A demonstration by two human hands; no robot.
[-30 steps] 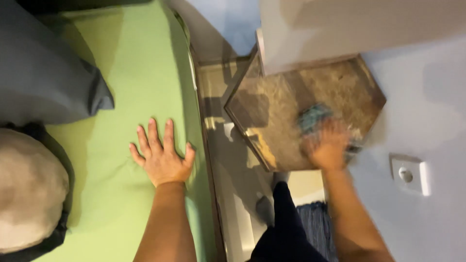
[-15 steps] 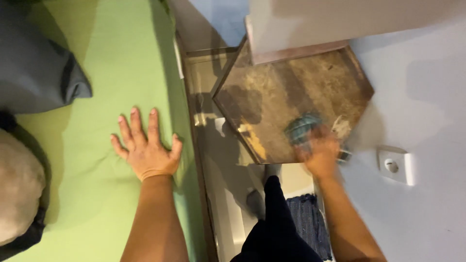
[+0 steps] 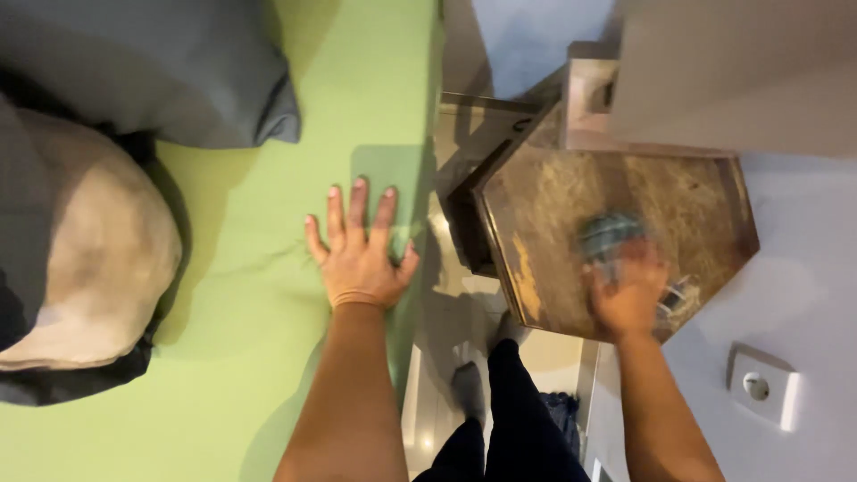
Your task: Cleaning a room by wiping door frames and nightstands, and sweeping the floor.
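My left hand lies flat on the green bed sheet, fingers spread, holding nothing. My right hand is blurred by motion and presses a teal checked cloth against the worn brown top of a hexagonal wooden side table. The cloth shows above my fingers, near the middle of the tabletop. My dark trouser leg stands between the bed and the table.
A grey pillow and a beige cushion lie on the bed to the left. A white wall socket sits on the pale wall at the right. A pale cabinet hangs above the table.
My right hand and the cloth have slid across the tabletop, first lower, then back toward its middle. The view has shifted, bringing the pillows further in. My left hand stays flat on the sheet.
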